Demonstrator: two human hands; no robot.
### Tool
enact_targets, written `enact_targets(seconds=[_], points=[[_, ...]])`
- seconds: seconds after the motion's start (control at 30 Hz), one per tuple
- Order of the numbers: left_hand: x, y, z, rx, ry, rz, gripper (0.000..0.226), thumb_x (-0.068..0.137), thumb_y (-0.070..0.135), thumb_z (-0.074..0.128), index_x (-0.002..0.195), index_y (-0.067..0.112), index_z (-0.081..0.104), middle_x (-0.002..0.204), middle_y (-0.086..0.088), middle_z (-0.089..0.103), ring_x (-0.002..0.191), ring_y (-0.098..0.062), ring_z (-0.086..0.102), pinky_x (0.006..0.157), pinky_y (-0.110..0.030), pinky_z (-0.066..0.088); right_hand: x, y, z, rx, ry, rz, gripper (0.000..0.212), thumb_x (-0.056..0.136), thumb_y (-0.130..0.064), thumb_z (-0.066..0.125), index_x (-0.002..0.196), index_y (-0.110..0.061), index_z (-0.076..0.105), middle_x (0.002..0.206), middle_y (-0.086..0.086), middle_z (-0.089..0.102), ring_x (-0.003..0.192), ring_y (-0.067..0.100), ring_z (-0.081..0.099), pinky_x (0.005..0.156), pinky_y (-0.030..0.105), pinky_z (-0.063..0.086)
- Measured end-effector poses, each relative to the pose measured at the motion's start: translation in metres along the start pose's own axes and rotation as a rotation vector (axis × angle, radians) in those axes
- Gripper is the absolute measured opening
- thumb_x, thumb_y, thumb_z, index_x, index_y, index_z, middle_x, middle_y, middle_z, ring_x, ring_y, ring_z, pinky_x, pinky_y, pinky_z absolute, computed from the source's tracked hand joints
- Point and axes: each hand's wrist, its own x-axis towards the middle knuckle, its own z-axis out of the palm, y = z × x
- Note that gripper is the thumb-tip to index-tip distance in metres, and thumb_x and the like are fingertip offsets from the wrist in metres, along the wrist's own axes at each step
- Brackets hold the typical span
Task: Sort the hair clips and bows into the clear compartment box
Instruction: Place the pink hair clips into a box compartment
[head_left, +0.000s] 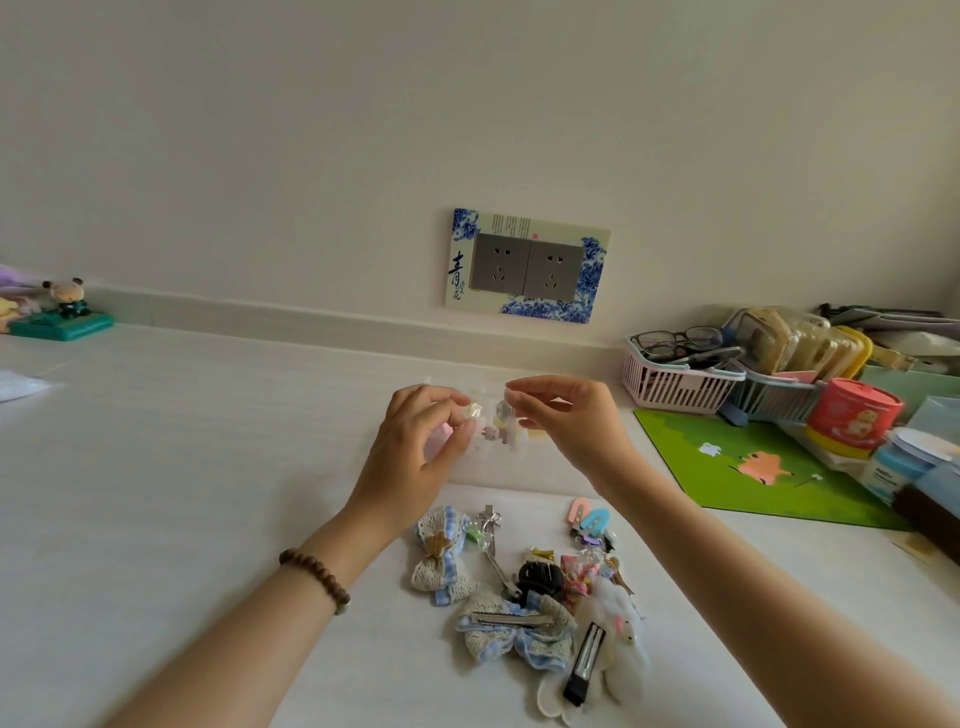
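My left hand and my right hand are raised together over the clear compartment box, which lies on the white table behind a pile of clips. Each hand pinches one small, pale hair clip: the left hand's clip, the right hand's clip. The box is mostly hidden by my hands. Near me lie a lace and blue gingham bow, a second lace bow with a metal clip, a black claw clip, pink and blue snap clips and a white fluffy clip.
A green mat lies to the right. Behind it stand a pink basket with glasses, a red tin and jars. A wall socket is straight ahead. A small toy figure sits at the far left.
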Motion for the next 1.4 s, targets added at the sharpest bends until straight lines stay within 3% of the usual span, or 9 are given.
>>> enact_targets(seconds=[0.1, 0.23, 0.47, 0.7, 0.83, 0.93, 1.1, 1.23, 1.4], points=[[-0.001, 0.01, -0.001, -0.058, -0.009, 0.062, 0.018, 0.087, 0.034, 0.046, 0.071, 0.028, 0.048, 0.101, 0.008, 0.059, 0.109, -0.005, 0.044, 0.092, -0.011, 0.03, -0.006, 0.006, -0.007, -0.004, 0.083, 0.02, 0.017, 0.079, -0.018, 0.07, 0.095, -0.012, 0.072, 0.08, 0.005, 0.072, 0.071, 0.017, 0.068, 0.071, 0.022, 0.058], [-0.003, 0.003, 0.0, -0.07, -0.227, -0.033, 0.021, 0.075, 0.047, 0.051, 0.064, 0.029, 0.055, 0.106, 0.016, 0.058, 0.114, 0.006, 0.036, 0.092, -0.006, 0.022, -0.006, 0.007, -0.018, 0.104, 0.09, 0.06, 0.018, 0.081, -0.017, 0.068, 0.097, -0.01, 0.071, 0.085, 0.008, 0.071, 0.07, 0.011, 0.068, 0.067, 0.016, 0.056], [0.0, -0.015, -0.003, 0.125, -0.04, -0.11, 0.045, 0.087, 0.054, 0.035, 0.112, 0.023, 0.056, 0.116, 0.01, 0.055, 0.113, -0.004, 0.04, 0.094, -0.023, 0.032, 0.017, 0.003, -0.002, 0.184, 0.024, 0.09, 0.011, 0.082, -0.017, 0.068, 0.092, -0.013, 0.07, 0.082, 0.008, 0.068, 0.067, 0.009, 0.067, 0.066, 0.017, 0.057], [-0.005, -0.028, 0.001, 0.117, -0.108, -0.295, 0.041, 0.096, 0.04, 0.036, 0.133, 0.023, 0.042, 0.137, 0.006, 0.044, 0.128, -0.005, 0.028, 0.102, -0.019, 0.021, 0.049, 0.01, 0.032, 0.016, 0.065, 0.106, 0.024, 0.08, -0.025, 0.071, 0.097, -0.008, 0.072, 0.086, 0.002, 0.07, 0.077, 0.009, 0.064, 0.065, 0.014, 0.047], [-0.005, -0.032, 0.002, 0.126, -0.121, -0.287, 0.045, 0.095, 0.042, 0.036, 0.135, 0.022, 0.04, 0.139, 0.005, 0.042, 0.129, -0.006, 0.027, 0.102, -0.018, 0.02, 0.052, 0.023, 0.038, -0.395, -0.051, 0.087, 0.024, 0.08, -0.033, 0.069, 0.093, -0.013, 0.074, 0.098, 0.004, 0.074, 0.086, 0.017, 0.067, 0.082, 0.037, 0.054], [-0.005, -0.032, 0.002, 0.13, -0.133, -0.288, 0.048, 0.094, 0.045, 0.035, 0.136, 0.021, 0.039, 0.14, 0.006, 0.041, 0.13, -0.006, 0.026, 0.102, -0.019, 0.02, 0.047, 0.025, 0.035, -0.636, -0.047, -0.065, 0.02, 0.081, -0.036, 0.067, 0.092, -0.021, 0.074, 0.103, -0.001, 0.072, 0.097, 0.017, 0.063, 0.088, 0.038, 0.048], [-0.004, -0.034, 0.004, 0.139, -0.117, -0.292, 0.048, 0.094, 0.046, 0.034, 0.135, 0.022, 0.04, 0.139, 0.005, 0.042, 0.13, -0.007, 0.026, 0.103, -0.021, 0.021, 0.041, 0.026, 0.033, -0.657, -0.132, -0.255, 0.043, 0.093, -0.048, 0.041, 0.093, -0.021, 0.074, 0.096, 0.003, 0.074, 0.094, 0.017, 0.065, 0.103, 0.04, 0.038], [-0.005, -0.034, 0.003, 0.126, -0.144, -0.3, 0.047, 0.095, 0.043, 0.036, 0.136, 0.021, 0.039, 0.141, 0.005, 0.04, 0.13, -0.008, 0.026, 0.103, -0.021, 0.02, 0.038, 0.026, 0.032, -0.778, -0.256, -0.251, 0.053, 0.097, -0.048, 0.025, 0.107, -0.022, 0.07, 0.114, 0.007, 0.068, 0.122, 0.017, 0.052, 0.114, 0.037, 0.017], [0.0, -0.026, -0.013, 0.098, -0.12, -0.228, 0.037, 0.086, 0.04, 0.056, 0.119, 0.022, 0.054, 0.122, 0.006, 0.055, 0.115, -0.009, 0.042, 0.094, -0.023, 0.035, 0.013, 0.015, 0.024, -0.642, -0.206, -0.404, 0.032, 0.094, -0.037, 0.045, 0.109, -0.019, 0.067, 0.112, -0.002, 0.068, 0.107, 0.014, 0.059, 0.099, 0.033, 0.039]])
